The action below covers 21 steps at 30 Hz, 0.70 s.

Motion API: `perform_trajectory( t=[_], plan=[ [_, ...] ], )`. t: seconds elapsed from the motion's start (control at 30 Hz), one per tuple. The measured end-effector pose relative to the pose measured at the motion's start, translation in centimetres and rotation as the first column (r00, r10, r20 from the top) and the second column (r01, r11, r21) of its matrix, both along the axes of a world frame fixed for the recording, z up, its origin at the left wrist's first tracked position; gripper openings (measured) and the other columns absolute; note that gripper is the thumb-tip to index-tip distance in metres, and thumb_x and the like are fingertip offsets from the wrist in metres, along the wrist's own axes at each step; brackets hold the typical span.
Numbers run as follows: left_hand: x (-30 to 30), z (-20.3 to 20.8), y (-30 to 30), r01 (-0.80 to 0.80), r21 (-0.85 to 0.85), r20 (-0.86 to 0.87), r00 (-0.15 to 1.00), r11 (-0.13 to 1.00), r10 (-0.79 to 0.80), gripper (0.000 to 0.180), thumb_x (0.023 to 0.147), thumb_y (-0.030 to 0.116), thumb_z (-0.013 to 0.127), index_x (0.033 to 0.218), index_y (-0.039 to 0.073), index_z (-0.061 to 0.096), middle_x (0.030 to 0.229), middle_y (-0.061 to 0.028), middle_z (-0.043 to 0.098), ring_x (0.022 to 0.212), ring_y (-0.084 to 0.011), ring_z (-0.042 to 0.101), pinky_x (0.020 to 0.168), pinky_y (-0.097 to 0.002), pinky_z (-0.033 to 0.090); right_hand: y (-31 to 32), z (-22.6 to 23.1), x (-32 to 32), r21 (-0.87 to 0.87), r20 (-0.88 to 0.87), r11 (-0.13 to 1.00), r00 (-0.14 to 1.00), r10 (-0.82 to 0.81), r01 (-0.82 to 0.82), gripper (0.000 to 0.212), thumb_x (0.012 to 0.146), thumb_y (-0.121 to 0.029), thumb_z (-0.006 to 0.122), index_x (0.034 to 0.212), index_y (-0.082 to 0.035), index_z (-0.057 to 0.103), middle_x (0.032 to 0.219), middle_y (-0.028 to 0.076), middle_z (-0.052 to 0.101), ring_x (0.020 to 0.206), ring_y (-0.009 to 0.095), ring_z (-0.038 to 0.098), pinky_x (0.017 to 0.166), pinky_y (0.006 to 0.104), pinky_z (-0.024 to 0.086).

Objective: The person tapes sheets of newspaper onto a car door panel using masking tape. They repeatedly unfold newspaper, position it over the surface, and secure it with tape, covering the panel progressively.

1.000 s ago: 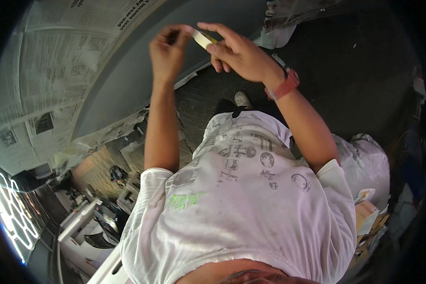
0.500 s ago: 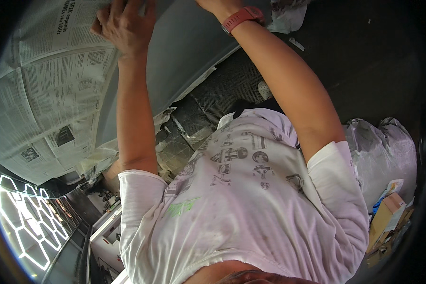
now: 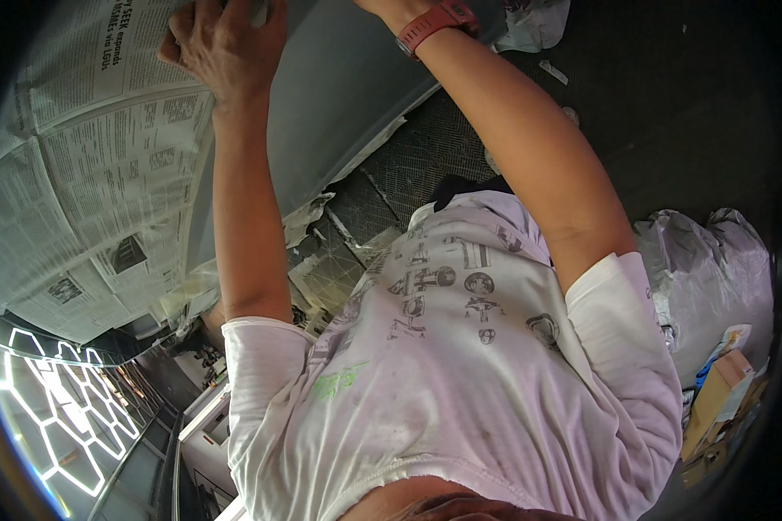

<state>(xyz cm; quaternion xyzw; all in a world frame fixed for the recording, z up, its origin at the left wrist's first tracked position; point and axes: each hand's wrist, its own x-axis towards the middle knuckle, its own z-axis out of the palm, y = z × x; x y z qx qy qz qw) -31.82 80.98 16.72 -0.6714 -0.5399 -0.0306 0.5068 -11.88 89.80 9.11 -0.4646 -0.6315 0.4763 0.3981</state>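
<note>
Newspaper masking sheets (image 3: pixel 117 148) cover the left part of a large curved grey panel (image 3: pixel 330 95), which looks like a car body part. My left hand (image 3: pixel 226 52) rests at the edge of the newspaper, back upward. Its fingers are bent and spread apart; some of the fingertips lie beyond the upper edge of the picture. Farther right, my right hand (image 3: pixel 391 9) is over the grey panel, with a red watch (image 3: pixel 434 28) on its wrist. The picture's upper edge cuts off its fingers, so whatever they touch or hold is hidden.
Torn masking paper (image 3: pixel 369 156) hangs along the panel's lower edge above a dark textured floor (image 3: pixel 434 135). To the right stand a silvery plastic-covered bundle (image 3: pixel 712 278) and a cardboard box (image 3: pixel 717 399). Hexagonal lights (image 3: pixel 61 417) glow at lower left.
Both hands stay at nearly the same places on the panel, the left one slightly farther left. The view has shifted a little; no hold or release is visible.
</note>
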Motion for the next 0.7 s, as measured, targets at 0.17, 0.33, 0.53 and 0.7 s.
perform_trajectory(
  t=[0.17,0.33,0.53,0.7],
  plan=[
    [2.1,0.4,-0.4,-0.143,-0.028,0.108,0.983,0.989,0.146,0.028,0.079,0.046,0.093,0.095,0.027,0.082,0.097,0.0075,0.077,0.099,-0.0269,0.064,0.090,-0.0483,0.035,0.2,0.3,-0.1,-0.020,0.014,1.000,1.000,0.014,-0.014,0.041,0.092,-0.043,0.084,0.101,-0.003,0.085,0.101,0.022,0.082,0.099,0.042,0.079,0.084,0.0481,0.061],
    [2.8,-2.4,-1.8,0.097,-0.249,-0.004,0.995,0.964,-0.102,0.029,0.092,0.034,0.084,0.118,0.023,0.076,0.121,0.0049,0.078,0.125,-0.0230,0.067,0.106,-0.0490,0.039,-0.2,-0.3,-0.6,0.019,-0.008,0.999,0.999,-0.032,0.033,0.040,0.092,-0.042,0.084,0.099,-0.003,0.084,0.099,0.022,0.082,0.097,0.042,0.078,0.084,0.0486,0.061],
    [5.4,-2.0,-4.0,-0.284,-0.525,-0.203,0.957,0.803,0.206,0.048,0.098,0.038,0.079,0.141,0.023,0.065,0.166,0.0013,0.053,0.158,-0.0186,0.044,0.133,-0.0527,0.021,-1.1,-0.4,1.5,0.220,-0.040,0.973,0.996,0.076,-0.065,0.033,0.097,-0.032,0.080,0.101,0.000,0.079,0.095,0.022,0.080,0.092,0.042,0.078,0.081,0.0497,0.060],
    [6.0,-2.8,-4.8,-0.454,-0.526,-0.358,0.885,0.719,0.297,0.053,0.097,0.051,0.078,0.141,0.024,0.066,0.177,-0.0002,0.038,0.166,-0.0186,0.029,0.137,-0.0547,0.008,-2.0,-1.2,4.8,0.574,0.199,0.804,0.979,0.048,-0.155,0.027,0.098,-0.025,0.075,0.114,-0.003,0.072,0.085,0.020,0.077,0.083,0.041,0.076,0.075,0.0516,0.059]
  ],
)
